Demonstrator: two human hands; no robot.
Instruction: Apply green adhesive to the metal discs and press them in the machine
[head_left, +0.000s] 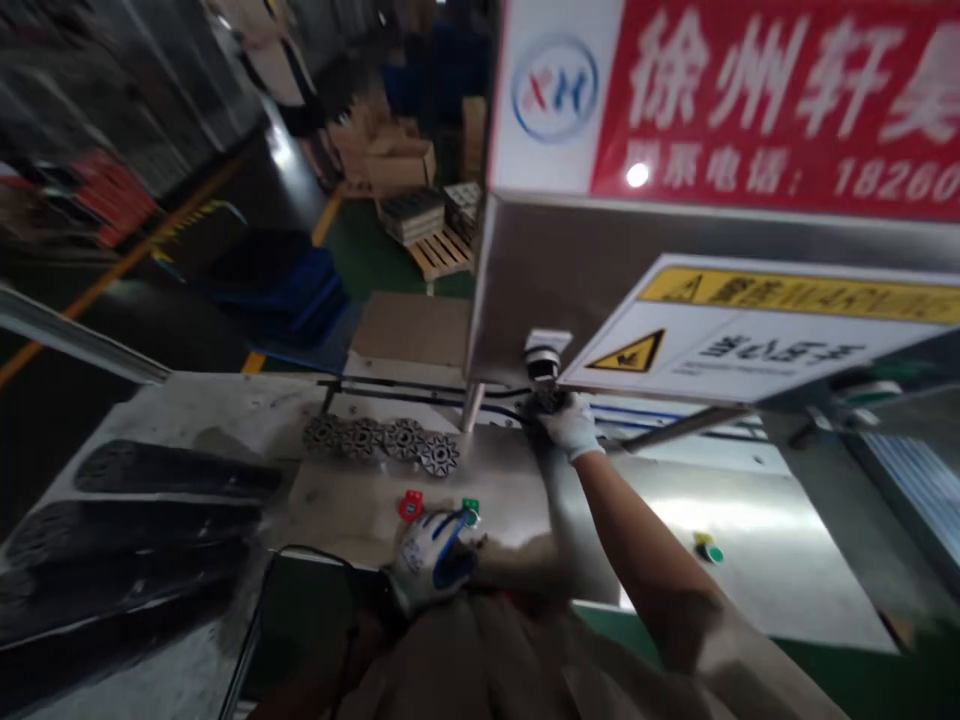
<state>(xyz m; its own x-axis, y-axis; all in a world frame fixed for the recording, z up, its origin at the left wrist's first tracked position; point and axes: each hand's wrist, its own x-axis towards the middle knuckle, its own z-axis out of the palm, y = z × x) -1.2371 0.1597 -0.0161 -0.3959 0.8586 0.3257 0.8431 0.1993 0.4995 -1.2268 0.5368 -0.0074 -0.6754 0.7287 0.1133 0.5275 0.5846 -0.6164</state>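
My right hand (pixel 574 426), in a white glove, reaches under the front of the metal machine housing (pixel 600 225). Its fingers are closed around a dark, toothed-looking metal part (pixel 550 400), partly hidden and blurred, just below a black-and-silver fitting (pixel 541 360). Low in front of my body, my left hand (pixel 435 557) wears a white glove with a blue palm. Its fingers are loosely curved and apart, with nothing visible in them. They are close to a green push button (pixel 471 508); I cannot tell whether they touch it. A red button (pixel 410 506) sits just beyond.
Several star-shaped metal gears (pixel 364 438) stand in a row on the steel worktop (pixel 345 510). Long dark packs (pixel 172 470) lie at the left. Another green button (pixel 712 553) is on the right. Cartons (pixel 401 165), a pallet (pixel 441 252) and a person (pixel 274 70) are behind.
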